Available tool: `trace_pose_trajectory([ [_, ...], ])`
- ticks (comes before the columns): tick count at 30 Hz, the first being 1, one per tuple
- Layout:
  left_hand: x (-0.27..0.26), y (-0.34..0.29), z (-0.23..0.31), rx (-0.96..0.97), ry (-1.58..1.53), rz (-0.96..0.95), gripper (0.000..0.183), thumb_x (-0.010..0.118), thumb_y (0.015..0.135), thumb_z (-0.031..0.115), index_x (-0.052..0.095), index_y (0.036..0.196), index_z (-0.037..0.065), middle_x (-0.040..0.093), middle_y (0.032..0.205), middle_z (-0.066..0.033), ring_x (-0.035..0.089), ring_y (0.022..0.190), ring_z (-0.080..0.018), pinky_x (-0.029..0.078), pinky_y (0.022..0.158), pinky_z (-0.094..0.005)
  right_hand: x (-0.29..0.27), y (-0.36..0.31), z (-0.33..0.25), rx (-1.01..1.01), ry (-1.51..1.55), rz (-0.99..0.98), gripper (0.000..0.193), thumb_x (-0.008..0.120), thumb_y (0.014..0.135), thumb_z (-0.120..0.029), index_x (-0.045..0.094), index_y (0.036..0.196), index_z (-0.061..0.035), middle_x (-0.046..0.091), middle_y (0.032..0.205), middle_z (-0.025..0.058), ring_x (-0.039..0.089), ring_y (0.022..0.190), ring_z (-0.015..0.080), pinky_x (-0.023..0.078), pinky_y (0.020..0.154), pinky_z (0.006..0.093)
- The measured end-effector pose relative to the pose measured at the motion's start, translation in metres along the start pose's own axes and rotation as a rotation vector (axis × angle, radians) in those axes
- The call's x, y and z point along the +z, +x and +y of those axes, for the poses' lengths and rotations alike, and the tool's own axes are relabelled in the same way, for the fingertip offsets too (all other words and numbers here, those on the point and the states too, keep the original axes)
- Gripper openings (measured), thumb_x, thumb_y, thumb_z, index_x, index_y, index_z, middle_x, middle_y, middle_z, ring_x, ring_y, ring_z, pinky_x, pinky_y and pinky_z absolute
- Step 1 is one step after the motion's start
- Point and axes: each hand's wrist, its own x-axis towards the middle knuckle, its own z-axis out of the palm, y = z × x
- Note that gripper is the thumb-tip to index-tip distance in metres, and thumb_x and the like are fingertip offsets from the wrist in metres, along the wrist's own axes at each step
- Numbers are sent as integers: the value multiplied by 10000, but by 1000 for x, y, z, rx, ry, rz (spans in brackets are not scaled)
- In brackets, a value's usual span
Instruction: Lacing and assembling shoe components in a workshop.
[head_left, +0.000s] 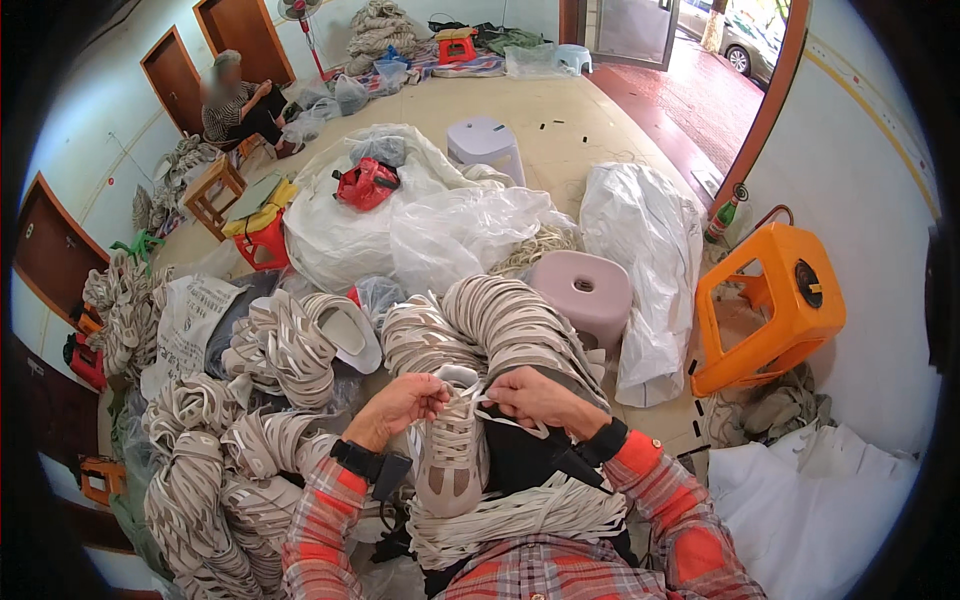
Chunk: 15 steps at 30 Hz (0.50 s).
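Note:
A beige and grey shoe upper (456,456) stands over my lap, toe toward me, with a pale lace criss-crossed up its front. My left hand (408,402) is closed in a pinch on the lace at the upper's left top edge. On the right side, the fingers of my right hand (535,398) pinch a loose white lace end, which hangs below them. Across my lap lies a thick bundle of off-white shoelaces (520,515). Just beyond my hands, long stacks of nested shoe uppers (515,320) rest on my knees.
More stacked uppers (195,490) are heaped at my left. Ahead stand a mauve stool (583,290) and white plastic sacks (640,270). An orange stool (770,305) stands at the right, near a green bottle (722,217). A person (240,105) sits at the far left.

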Motion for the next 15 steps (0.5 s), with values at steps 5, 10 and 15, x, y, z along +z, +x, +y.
trace_pose_trajectory([
  [5, -6, -3, -3, -8, -19, 18, 156, 514, 881, 169, 573, 870, 25, 593, 803, -49, 548, 679, -123, 458, 616, -248, 23, -40, -9, -374, -1051, 141, 246, 567, 807, -200, 466, 953, -30, 593, 680, 194, 585, 635, 387, 451, 571, 480],
  [10, -2, -9, -4, 31, -94, 8, 129, 535, 856, 142, 582, 844, 22, 585, 767, -46, 546, 656, -132, 452, 596, -264, 25, -52, 5, -449, -1067, 83, 204, 601, 824, -262, 567, 848, -63, 596, 702, 117, 583, 696, 331, 437, 600, 427],
  [15, -31, -33, 6, 234, -380, 24, 138, 557, 847, 142, 578, 848, 6, 582, 767, -66, 545, 662, -152, 450, 602, -273, 15, -59, -5, -800, -670, 52, 138, 637, 765, -213, 652, 710, -87, 566, 856, 23, 456, 865, 217, 364, 746, 304],
])
